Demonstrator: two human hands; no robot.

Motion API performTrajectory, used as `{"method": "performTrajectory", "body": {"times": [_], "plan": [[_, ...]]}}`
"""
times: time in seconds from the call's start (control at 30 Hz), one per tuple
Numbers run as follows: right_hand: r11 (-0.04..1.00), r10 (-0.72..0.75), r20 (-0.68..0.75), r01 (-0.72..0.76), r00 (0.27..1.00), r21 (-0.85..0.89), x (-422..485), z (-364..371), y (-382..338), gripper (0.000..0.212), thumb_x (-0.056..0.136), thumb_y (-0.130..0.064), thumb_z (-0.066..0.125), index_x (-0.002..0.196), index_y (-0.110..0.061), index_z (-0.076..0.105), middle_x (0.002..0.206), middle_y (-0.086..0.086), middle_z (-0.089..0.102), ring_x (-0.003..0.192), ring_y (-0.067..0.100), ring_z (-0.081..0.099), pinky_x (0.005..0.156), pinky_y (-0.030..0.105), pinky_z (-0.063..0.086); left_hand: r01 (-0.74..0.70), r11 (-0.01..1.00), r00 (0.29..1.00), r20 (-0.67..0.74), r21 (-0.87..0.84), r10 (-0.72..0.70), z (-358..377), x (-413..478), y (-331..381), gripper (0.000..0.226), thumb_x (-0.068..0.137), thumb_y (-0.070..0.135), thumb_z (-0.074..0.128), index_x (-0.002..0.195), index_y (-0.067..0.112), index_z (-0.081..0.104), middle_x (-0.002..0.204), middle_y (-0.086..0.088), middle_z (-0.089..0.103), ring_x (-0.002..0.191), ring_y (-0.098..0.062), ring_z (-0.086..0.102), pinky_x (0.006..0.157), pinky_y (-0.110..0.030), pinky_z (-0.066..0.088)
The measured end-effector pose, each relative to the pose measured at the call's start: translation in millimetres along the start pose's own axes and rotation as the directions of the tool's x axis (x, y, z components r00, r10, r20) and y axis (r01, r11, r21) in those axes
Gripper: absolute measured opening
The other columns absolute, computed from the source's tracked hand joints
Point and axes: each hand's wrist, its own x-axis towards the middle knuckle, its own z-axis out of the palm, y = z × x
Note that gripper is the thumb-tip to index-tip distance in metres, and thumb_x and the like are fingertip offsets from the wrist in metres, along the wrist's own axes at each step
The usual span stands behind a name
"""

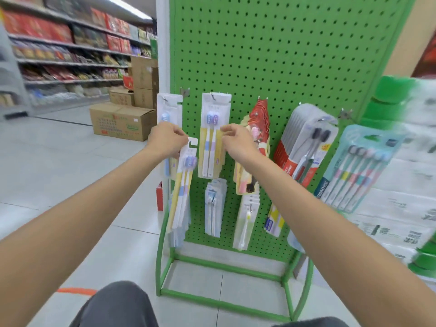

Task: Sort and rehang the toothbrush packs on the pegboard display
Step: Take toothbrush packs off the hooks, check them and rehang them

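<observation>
A green pegboard (283, 55) stands in front of me with toothbrush packs on its hooks. My left hand (166, 139) grips the top of a stack of yellow-and-white two-brush packs (182, 187), which hangs down tilted in front of the board's left edge. A matching two-brush pack (213, 138) hangs on a hook at the upper middle. My right hand (238, 141) pinches that pack's right edge with thumb and fingers. Another pack (165, 109) hangs on the far left hook, partly hidden behind my left hand.
More packs hang to the right: red-orange ones (258, 128), a black-brush pack (306, 147), a multi-brush pack (354, 168), and small packs (214, 206) lower down. Cardboard boxes (120, 120) sit on the floor at left by stocked shelves (66, 50). Wrapped goods (405, 185) stack at right.
</observation>
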Motion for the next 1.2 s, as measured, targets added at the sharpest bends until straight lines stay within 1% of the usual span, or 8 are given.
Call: {"method": "performTrajectory", "body": {"times": [0.2,0.37,0.5,0.63,0.73,0.9,1.07,1.2], "plan": [[0.996,-0.072,-0.045,0.069,0.996,-0.064,48,-25,-33,0.037,0.097,0.0,0.04,0.131,-0.011,0.053,0.127,0.007,0.057,0.093,0.024,0.065,0.085,0.04,0.057,-0.115,0.942,0.991,-0.027,0.315,0.129,-13,44,44,0.023,0.086,0.003,0.051,0.081,0.004,0.073,0.081,-0.008,0.073,0.055,-0.02,0.071,0.067,-0.031,0.059],[0.994,-0.082,-0.121,0.072,0.989,-0.086,89,-44,-40,0.036,0.097,0.002,0.044,0.127,-0.013,0.056,0.125,0.008,0.06,0.075,0.016,0.055,0.061,0.026,0.048,-0.124,0.899,0.987,-0.037,0.42,0.154,-16,81,72,0.019,0.083,-0.001,0.047,0.078,-0.004,0.066,0.081,-0.016,0.074,0.053,-0.023,0.07,0.068,-0.037,0.061],[0.987,-0.065,-0.118,0.046,0.991,-0.153,115,-57,-43,0.037,0.097,0.002,0.043,0.13,-0.012,0.055,0.129,0.006,0.058,0.059,0.008,0.045,0.05,0.018,0.039,-0.117,0.852,0.985,-0.051,0.51,0.165,-15,107,92,0.023,0.086,-0.006,0.044,0.066,0.003,0.049,0.071,-0.015,0.067,0.057,-0.023,0.069,0.045,-0.028,0.048],[0.954,-0.051,0.024,0.056,0.998,-0.296,133,-66,-44,0.043,0.097,0.004,0.039,0.137,-0.009,0.049,0.139,0.01,0.051,0.079,0.017,0.062,0.066,0.027,0.051,-0.076,0.852,0.992,-0.051,0.517,0.119,-14,136,110,0.026,0.093,-0.003,0.048,0.07,0.006,0.043,0.076,-0.011,0.057,0.047,-0.012,0.058,0.029,-0.018,0.035],[0.929,-0.043,0.067,0.064,0.997,-0.366,148,-69,-42,0.045,0.097,0.004,0.034,0.138,-0.009,0.049,0.144,0.01,0.048,0.122,0.034,0.057,0.095,0.04,0.05,-0.071,0.885,0.995,-0.035,0.46,0.098,-12,162,115,0.024,0.093,-0.006,0.051,0.074,0.006,0.041,0.088,-0.016,0.056,0.061,-0.021,0.068,0.047,-0.027,0.053],[0.901,-0.046,0.13,0.097,0.99,-0.422,168,-72,-33,0.05,0.096,0.009,0.032,0.14,-0.007,0.049,0.147,0.011,0.047,0.127,0.022,0.049,0.105,0.032,0.039,-0.052,0.897,0.998,0.063,0.439,0.027,-4,188,116,0.015,0.092,-0.004,0.06,0.103,-0.011,0.053,0.101,-0.022,0.064,0.065,-0.022,0.068,0.052,-0.029,0.057],[0.905,-0.022,0.159,0.087,0.987,-0.417,186,-76,-19,0.046,0.098,0.006,0.033,0.137,-0.008,0.052,0.145,0.011,0.049,0.132,0.024,0.047,0.109,0.031,0.037,-0.069,0.924,0.98,0.201,0.376,-0.009,9,203,111,0.016,0.091,0.001,0.063,0.106,-0.003,0.065,0.091,-0.019,0.072,0.072,-0.025,0.07,0.084,-0.045,0.059],[0.916,-0.021,0.187,0.094,0.982,-0.39,196,-76,-9,0.044,0.097,0.007,0.033,0.131,-0.009,0.056,0.129,0.011,0.06,0.109,0.02,0.058,0.094,0.032,0.05,-0.079,0.945,0.955,0.294,0.317,-0.019,10,206,107,0.008,0.092,0.002,0.064,0.098,0.002,0.068,0.077,-0.009,0.074,0.06,-0.013,0.069,0.049,-0.021,0.052]]}}
